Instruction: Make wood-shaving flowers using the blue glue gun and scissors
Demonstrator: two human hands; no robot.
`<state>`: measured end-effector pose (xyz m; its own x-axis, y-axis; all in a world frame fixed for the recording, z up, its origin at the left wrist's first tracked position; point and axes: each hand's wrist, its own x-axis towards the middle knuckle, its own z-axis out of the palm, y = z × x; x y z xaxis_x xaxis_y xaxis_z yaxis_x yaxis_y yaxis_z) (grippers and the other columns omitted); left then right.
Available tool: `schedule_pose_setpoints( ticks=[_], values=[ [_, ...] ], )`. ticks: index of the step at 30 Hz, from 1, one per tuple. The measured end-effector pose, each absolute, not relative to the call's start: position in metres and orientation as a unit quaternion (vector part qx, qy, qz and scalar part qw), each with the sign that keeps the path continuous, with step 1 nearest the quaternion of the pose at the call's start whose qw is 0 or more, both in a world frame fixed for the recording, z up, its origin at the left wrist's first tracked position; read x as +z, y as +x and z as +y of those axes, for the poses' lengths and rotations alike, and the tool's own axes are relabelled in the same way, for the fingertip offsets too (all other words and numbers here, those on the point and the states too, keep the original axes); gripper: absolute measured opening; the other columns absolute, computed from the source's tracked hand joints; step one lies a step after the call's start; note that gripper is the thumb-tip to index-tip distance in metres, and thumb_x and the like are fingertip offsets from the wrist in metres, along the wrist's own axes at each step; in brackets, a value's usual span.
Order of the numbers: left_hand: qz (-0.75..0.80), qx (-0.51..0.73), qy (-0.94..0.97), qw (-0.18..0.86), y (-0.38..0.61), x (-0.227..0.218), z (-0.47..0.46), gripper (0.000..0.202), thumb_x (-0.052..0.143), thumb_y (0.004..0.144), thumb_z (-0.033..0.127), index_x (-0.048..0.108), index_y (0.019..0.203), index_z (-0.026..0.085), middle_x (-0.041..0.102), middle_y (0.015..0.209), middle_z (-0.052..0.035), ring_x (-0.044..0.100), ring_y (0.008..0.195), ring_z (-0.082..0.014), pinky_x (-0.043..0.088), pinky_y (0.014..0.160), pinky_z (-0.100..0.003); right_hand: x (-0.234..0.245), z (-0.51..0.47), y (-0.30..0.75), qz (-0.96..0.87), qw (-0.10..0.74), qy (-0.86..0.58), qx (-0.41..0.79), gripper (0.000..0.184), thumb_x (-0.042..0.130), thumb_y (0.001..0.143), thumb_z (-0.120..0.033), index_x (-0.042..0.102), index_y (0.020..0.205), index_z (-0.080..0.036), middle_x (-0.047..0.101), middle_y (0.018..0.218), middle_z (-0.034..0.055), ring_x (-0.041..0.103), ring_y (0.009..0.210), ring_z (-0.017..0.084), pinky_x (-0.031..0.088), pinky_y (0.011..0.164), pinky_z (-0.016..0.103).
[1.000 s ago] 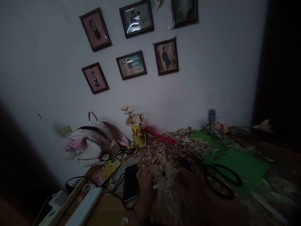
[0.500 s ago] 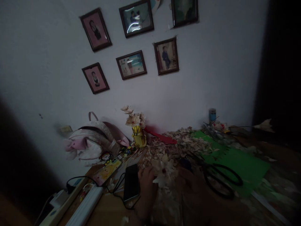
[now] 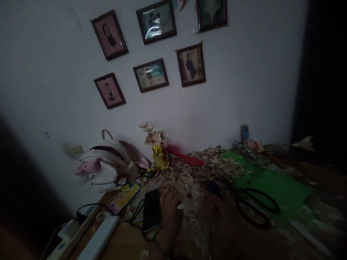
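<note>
Pale shaving flower point(image 3: 189, 196) sits in the narrow grip of the left hand point(image 3: 169, 213), above heaped shavings point(image 3: 208, 168) on the table point(image 3: 127, 240); the dim right hand point(image 3: 219, 213) hides its grip. Gentle pressure should spare the thin petals.

No text, labels or numbers can be read on anything.

There is one left hand point(image 3: 169, 220), one right hand point(image 3: 219, 216), one pale shaving flower point(image 3: 189, 198), one pair of black-handled scissors point(image 3: 256, 207), one black phone point(image 3: 151, 210), one yellow vase point(image 3: 159, 159), one green sheet point(image 3: 273, 184), one backpack point(image 3: 108, 164) and six framed photographs point(image 3: 156, 21).
</note>
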<state>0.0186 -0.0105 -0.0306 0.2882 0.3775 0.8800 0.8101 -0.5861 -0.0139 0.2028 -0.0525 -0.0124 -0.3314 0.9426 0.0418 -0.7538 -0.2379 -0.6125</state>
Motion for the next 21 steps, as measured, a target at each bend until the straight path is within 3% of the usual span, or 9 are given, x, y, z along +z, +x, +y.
schedule_pose_setpoints(
  ticks=[4, 11, 17, 21],
  values=[
    [-0.414, -0.429, -0.766, 0.242, 0.013, -0.033, -0.008, 0.025, 0.047, 0.072, 0.014, 0.064, 0.09, 0.022, 0.068, 0.083, -0.0061, 0.06, 0.084, -0.0212, 0.034, 0.076, -0.033, -0.007, -0.05, 0.204, -0.199, 0.553, -0.143, 0.797, 0.033, 0.073, 0.063, -0.037, 0.046, 0.057, -0.018, 0.035, 0.041, -0.0111, 0.025, 0.034, 0.002, 0.017, 0.035, 0.016],
    [-0.429, -0.41, -0.764, 0.252, 0.015, -0.031, -0.01, 0.025, 0.047, 0.07, 0.012, 0.064, 0.085, 0.023, 0.069, 0.085, -0.0059, 0.06, 0.083, -0.0215, 0.035, 0.075, -0.034, -0.001, -0.057, 0.203, -0.228, 0.55, -0.165, 0.786, 0.032, 0.072, 0.064, -0.031, 0.044, 0.053, -0.018, 0.036, 0.043, -0.0095, 0.03, 0.038, 0.003, 0.021, 0.038, 0.017],
    [-0.417, -0.426, -0.765, 0.245, 0.017, -0.026, -0.013, 0.022, 0.047, 0.073, 0.014, 0.065, 0.083, 0.022, 0.069, 0.082, -0.0056, 0.06, 0.081, -0.0208, 0.035, 0.074, -0.033, 0.011, -0.067, 0.198, -0.274, 0.569, -0.205, 0.748, 0.039, 0.068, 0.061, -0.046, 0.043, 0.046, -0.019, 0.035, 0.043, -0.0074, 0.03, 0.041, 0.005, 0.026, 0.042, 0.019],
    [-0.42, -0.425, -0.766, 0.235, 0.017, -0.027, -0.012, 0.025, 0.048, 0.073, 0.012, 0.065, 0.087, 0.022, 0.069, 0.082, -0.0055, 0.06, 0.079, -0.0205, 0.034, 0.074, -0.033, 0.014, -0.069, 0.197, -0.299, 0.57, -0.239, 0.727, 0.038, 0.071, 0.058, -0.044, 0.045, 0.047, -0.019, 0.036, 0.044, -0.0074, 0.027, 0.042, 0.005, 0.023, 0.041, 0.02]
  ],
)
